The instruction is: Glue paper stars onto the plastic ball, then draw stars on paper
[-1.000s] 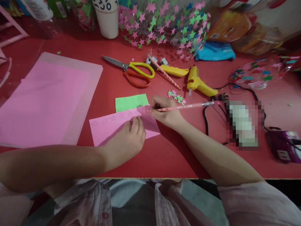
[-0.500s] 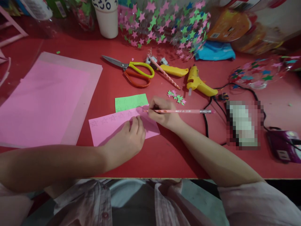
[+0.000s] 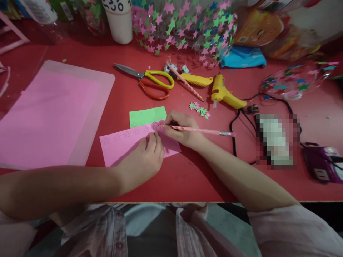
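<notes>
A small pink paper strip (image 3: 120, 142) with a row of pencilled stars lies on the red table (image 3: 187, 175). My left hand (image 3: 143, 160) rests on it, fingers together and pressed down on the sheet. My right hand (image 3: 180, 130) is closed on a pink pencil (image 3: 200, 131), whose tip touches the strip's upper right part. A green paper piece (image 3: 147, 116) lies just behind the strip, partly under it.
A large pink sheet stack (image 3: 50, 114) lies left. Behind are scissors (image 3: 150, 80), a yellow cutter (image 3: 197, 80), another pencil (image 3: 184, 82), a yellow glue gun (image 3: 225, 94), small cut stars (image 3: 199, 109), black cables (image 3: 238, 121), a white cup (image 3: 120, 21) and star-covered clear containers (image 3: 187, 28).
The pencil's back end has swung down toward me and its tip has shifted slightly left on the pink strip. My left hand has stayed in place.
</notes>
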Demonstrator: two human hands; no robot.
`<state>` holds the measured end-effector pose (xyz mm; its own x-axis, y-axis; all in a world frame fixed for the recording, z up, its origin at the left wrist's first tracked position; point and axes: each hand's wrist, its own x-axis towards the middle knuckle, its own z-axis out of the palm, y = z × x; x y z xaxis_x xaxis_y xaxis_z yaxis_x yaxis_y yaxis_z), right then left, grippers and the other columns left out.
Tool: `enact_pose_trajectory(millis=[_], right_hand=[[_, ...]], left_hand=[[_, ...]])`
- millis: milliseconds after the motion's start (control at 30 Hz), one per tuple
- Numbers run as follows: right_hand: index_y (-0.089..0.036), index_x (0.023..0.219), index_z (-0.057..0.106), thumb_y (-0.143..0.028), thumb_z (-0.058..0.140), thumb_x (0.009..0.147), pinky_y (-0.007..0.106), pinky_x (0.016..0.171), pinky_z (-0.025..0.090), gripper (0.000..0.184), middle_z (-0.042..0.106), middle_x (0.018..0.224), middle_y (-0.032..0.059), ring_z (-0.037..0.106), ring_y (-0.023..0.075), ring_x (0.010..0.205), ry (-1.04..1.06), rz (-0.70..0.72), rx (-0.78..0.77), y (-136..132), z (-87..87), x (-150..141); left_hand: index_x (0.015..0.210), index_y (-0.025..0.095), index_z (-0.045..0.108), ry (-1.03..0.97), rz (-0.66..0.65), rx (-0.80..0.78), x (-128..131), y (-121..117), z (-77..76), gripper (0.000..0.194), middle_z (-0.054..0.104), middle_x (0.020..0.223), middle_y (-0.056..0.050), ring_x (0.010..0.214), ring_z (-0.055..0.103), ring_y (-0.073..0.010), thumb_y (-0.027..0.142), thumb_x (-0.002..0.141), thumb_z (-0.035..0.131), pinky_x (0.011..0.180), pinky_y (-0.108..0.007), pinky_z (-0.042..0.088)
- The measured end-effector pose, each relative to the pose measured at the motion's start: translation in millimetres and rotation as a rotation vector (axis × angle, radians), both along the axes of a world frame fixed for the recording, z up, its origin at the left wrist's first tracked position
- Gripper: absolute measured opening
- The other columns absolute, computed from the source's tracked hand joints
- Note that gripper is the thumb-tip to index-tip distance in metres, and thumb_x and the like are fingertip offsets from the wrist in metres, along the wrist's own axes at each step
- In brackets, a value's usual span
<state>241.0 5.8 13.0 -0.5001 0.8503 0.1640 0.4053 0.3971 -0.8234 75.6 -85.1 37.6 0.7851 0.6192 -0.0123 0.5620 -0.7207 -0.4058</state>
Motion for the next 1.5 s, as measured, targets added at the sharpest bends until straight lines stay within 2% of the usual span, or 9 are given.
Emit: enact_pose_trajectory(millis=[333,567,800,1133,1500], right_hand=[[-0.021,0.062,0.039,-0.031,0.061,0.077,0.021,0.046,0.026,0.028,0.041,0.052,-0.0073,0.035,0.0058,0.048,0.028,-0.109,0.003,-0.8,-1.6,-2.2],[-0.021,0.062,0.040,-0.012,0.051,0.069,0.022,0.048,0.027,0.016,0.040,0.054,-0.0068,0.035,0.0061,0.050,-0.038,-0.179,0.057,-2.1,2.2,-1.0],[-0.021,0.062,0.040,-0.011,0.050,0.066,0.022,0.047,0.026,0.015,0.039,0.053,-0.0072,0.035,0.0063,0.049,-0.042,-0.210,0.027,-0.2,1.8,-0.5],[-0.021,0.061,0.039,-0.009,0.052,0.068,0.022,0.048,0.026,0.019,0.038,0.052,-0.0079,0.034,0.0060,0.049,-0.045,-0.138,0.063,-2.2,2.4,0.0],[-0.021,0.064,0.042,-0.011,0.054,0.070,0.021,0.049,0.029,0.017,0.042,0.056,-0.0072,0.035,0.0058,0.051,-0.046,0.017,0.084,-3.2,0.6,4.1]], left_hand=[[0.116,-0.006,0.061,-0.026,-0.002,0.017,-0.9,0.8,-1.8,0.040,0.063,0.120,-0.029,0.108,0.065,-0.0339,0.001,0.086,0.035,0.081,-0.036,0.057],[0.115,-0.003,0.062,-0.033,-0.010,0.035,-1.3,1.3,-1.3,0.040,0.064,0.118,-0.028,0.107,0.066,-0.0327,0.002,0.086,0.036,0.080,-0.035,0.057],[0.116,-0.003,0.062,-0.040,-0.004,0.024,-0.9,0.8,-2.6,0.040,0.064,0.118,-0.028,0.106,0.066,-0.0331,0.002,0.086,0.036,0.079,-0.035,0.057],[0.117,-0.005,0.061,-0.028,0.000,0.022,-0.7,0.2,-2.0,0.040,0.062,0.121,-0.029,0.109,0.064,-0.0333,0.003,0.086,0.037,0.082,-0.036,0.056],[0.118,-0.005,0.060,-0.030,0.010,0.019,-0.6,-0.1,-2.0,0.039,0.062,0.121,-0.030,0.109,0.064,-0.0329,0.002,0.086,0.039,0.083,-0.037,0.056]])
